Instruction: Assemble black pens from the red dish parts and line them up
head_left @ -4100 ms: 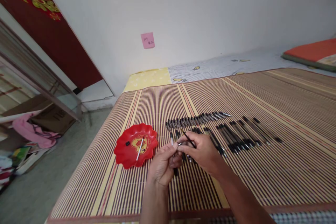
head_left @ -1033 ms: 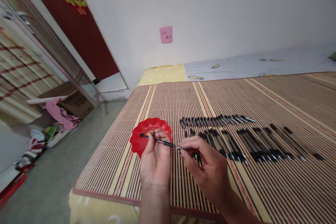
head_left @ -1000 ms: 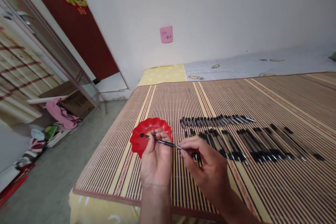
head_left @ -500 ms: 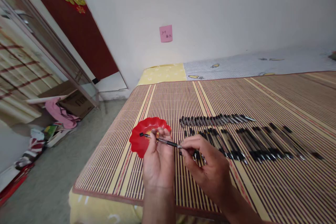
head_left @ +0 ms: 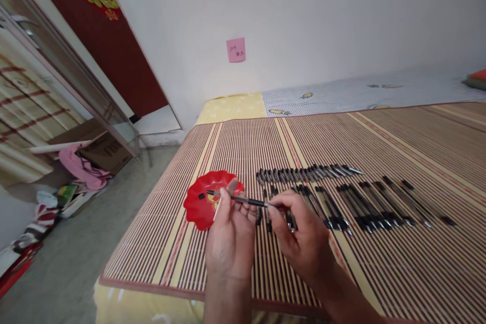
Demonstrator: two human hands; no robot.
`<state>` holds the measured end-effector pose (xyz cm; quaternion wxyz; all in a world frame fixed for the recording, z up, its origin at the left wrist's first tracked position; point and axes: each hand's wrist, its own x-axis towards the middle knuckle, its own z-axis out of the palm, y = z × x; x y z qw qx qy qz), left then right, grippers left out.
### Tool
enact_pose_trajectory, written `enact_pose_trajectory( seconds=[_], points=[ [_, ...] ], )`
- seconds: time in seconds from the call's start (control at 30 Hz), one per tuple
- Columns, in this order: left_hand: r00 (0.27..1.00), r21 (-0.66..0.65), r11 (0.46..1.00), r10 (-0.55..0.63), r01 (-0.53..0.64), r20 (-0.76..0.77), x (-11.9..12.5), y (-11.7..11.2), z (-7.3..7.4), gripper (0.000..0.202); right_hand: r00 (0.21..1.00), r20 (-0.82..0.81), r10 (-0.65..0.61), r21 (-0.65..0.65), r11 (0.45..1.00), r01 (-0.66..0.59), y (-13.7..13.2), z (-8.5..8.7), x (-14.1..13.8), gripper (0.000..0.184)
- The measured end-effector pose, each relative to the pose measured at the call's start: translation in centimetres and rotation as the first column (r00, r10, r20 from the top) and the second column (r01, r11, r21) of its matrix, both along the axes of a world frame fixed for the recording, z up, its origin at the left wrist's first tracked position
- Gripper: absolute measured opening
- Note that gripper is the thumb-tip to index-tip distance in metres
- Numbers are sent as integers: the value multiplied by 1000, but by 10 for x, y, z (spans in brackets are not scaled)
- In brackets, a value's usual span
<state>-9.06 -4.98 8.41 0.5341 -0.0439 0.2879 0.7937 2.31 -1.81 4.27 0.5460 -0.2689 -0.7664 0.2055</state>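
Note:
A pen (head_left: 237, 199) with a clear barrel and black grip lies level across both hands, above the mat. My left hand (head_left: 231, 233), palm up, holds the barrel between thumb and fingers. My right hand (head_left: 299, 228) pinches the pen's right end with thumb and forefinger. Just beyond the pen's dark left end, a small black piece (head_left: 201, 196) shows against a red scalloped dish (head_left: 195, 212). Whether it rests in the dish is hard to tell. My left fingers hide part of the dish. A thin pale strip beside my left thumb is too small to name.
Right of the dish, a slanted row of pen parts (head_left: 307, 174) lies on the striped mat (head_left: 182, 258). Nearer me are several black pens (head_left: 364, 207), partly behind my right hand. A pink note (head_left: 236, 50) is on the wall. The bed's left edge drops to the floor.
The small black piece, at the pen's left end before, is now apart from it. Both hands have shifted slightly, still holding the pen. The view has turned a little.

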Motion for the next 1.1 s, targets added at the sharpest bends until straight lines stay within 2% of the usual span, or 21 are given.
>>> enact_pose_trajectory(
  seconds=[0.03,0.17,0.23,0.37,0.47,0.53,0.63,0.67,0.7,0.77,0.87,0.93,1.03,1.1],
  points=[
    [999,11,1000,-6,6,-37,1,0,-1,26,1000,21,4,-23,1000,-4,0,1,2,9],
    [987,15,999,39,-37,-158,4,1,-5,27,994,93,57,-192,981,-38,1,6,7,24],
    [982,6,998,61,-61,-180,3,3,-9,27,989,88,122,-268,959,-94,3,8,7,21],
    [977,-25,997,69,-75,-203,2,7,-16,28,985,89,146,-231,965,-122,6,6,6,14],
    [971,11,998,63,-62,-231,1,7,-19,27,987,97,132,-244,964,-105,7,3,4,23],
    [962,48,998,59,-48,-265,2,7,-20,26,986,56,159,-363,923,-128,7,3,4,33],
    [947,91,996,52,-24,-316,3,7,-22,25,968,-96,232,-580,777,-244,6,4,5,44],
    [944,94,995,48,-18,-328,3,7,-23,25,958,-138,250,-610,741,-281,7,5,6,46],
    [941,91,996,50,-21,-334,2,8,-24,25,952,-159,261,-616,728,-302,7,5,7,45],
    [939,66,997,68,-49,-337,1,10,-27,24,959,-137,246,-573,771,-280,8,7,7,37],
    [939,20,995,99,-98,-329,-1,12,-29,22,988,-26,154,-451,880,-149,10,7,7,17],
    [941,4,996,88,-92,-327,-2,13,-29,22,993,38,109,-377,922,-87,11,6,6,13],
    [931,5,999,48,-49,-363,-1,11,-28,22,992,60,108,-399,914,-76,11,5,3,25],
    [906,16,1000,27,-22,-422,-1,10,-27,25,987,-8,158,-525,840,-138,12,4,2,34]
  ],
)
